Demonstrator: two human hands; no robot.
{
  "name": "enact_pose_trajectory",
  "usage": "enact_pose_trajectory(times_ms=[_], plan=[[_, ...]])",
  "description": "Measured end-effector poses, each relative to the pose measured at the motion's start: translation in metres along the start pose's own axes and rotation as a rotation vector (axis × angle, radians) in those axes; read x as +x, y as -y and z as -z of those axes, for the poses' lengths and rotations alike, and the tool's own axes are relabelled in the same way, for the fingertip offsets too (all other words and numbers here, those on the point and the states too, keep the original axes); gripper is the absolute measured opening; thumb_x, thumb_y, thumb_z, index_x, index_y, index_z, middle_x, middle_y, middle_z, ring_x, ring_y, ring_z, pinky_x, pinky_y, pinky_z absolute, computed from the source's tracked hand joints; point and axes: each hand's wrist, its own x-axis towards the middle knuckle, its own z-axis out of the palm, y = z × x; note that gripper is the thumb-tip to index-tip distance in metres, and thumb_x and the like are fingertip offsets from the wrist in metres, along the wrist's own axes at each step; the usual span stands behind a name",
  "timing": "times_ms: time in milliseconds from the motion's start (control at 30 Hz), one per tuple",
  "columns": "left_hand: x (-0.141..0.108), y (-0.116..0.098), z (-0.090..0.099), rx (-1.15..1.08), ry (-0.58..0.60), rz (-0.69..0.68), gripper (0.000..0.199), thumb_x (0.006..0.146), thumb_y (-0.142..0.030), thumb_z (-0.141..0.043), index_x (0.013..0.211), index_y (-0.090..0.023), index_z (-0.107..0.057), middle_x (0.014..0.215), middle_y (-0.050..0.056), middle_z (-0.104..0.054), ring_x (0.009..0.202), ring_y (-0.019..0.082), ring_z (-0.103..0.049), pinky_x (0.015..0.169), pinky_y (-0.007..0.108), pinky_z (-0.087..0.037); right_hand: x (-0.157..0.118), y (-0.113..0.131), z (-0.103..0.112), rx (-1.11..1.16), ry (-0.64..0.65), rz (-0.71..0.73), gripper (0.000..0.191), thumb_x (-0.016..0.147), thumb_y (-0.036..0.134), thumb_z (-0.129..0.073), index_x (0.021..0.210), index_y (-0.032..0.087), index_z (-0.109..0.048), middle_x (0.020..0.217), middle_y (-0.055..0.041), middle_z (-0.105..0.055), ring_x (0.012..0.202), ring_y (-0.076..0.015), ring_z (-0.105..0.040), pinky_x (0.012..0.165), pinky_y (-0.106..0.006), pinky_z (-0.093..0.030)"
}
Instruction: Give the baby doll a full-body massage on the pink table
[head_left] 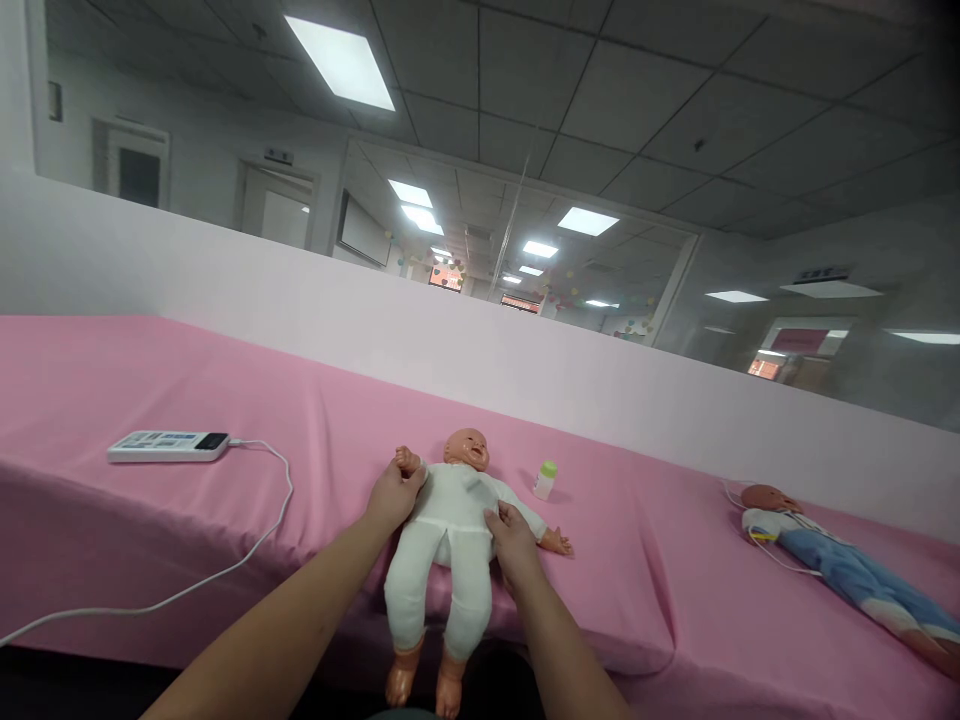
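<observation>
A baby doll in a white top and white trousers lies on its back on the pink-covered bed, its bare feet hanging over the front edge. My left hand is closed round the doll's arm at the sleeve cuff, just below its small raised fist. On the other side of the body, my right hand pinches the side of the doll's white top near the waist. The doll's other arm stretches out past that hand and rests on the cloth. A small bottle with a green cap stands beside the doll's head.
On the left lies a white power bank with a white cable trailing over the bed's front edge. A second doll in blue trousers lies at the right. A white low wall with glass above runs behind the pink cloth.
</observation>
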Motion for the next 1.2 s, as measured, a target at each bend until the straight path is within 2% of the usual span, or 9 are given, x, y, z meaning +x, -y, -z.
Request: enact_pose_trajectory(times_ms=[533,900,1200], plan=[[-0.0011,-0.0026,0.0013,0.023,0.005,0.018,0.020,0.090,-0.043,-0.061,0.089,-0.024,-0.056,0.085,0.004,-0.073,0.090,0.029,-0.071,0.084,0.040,-0.051,0.0036,-0.0062,0.0028,0.013,0.004,-0.003,0.047,0.081,0.045,-0.077,0.119,0.018,-0.069,0.122,-0.0121,-0.076,0.115,-0.0320,-0.071,0.104,-0.045,-0.054],[0.0008,0.0030,-0.0009,0.015,-0.001,0.004,0.022,0.089,-0.045,-0.061,0.089,-0.023,-0.057,0.083,0.004,-0.073,0.081,0.027,-0.070,0.080,0.039,-0.051,0.0035,-0.0059,0.0030,-0.003,-0.012,-0.001,0.048,0.081,0.046,-0.077,0.120,0.019,-0.071,0.125,-0.0121,-0.076,0.115,-0.0321,-0.071,0.102,-0.043,-0.056],[-0.0005,-0.0020,0.0006,0.023,-0.007,0.017,0.022,0.089,-0.045,-0.063,0.088,-0.024,-0.056,0.082,0.004,-0.073,0.087,0.028,-0.071,0.082,0.039,-0.051,0.0057,-0.0081,0.0044,-0.003,-0.010,-0.021,0.050,0.080,0.045,-0.077,0.122,0.018,-0.070,0.123,-0.0119,-0.076,0.114,-0.0313,-0.072,0.103,-0.043,-0.056]])
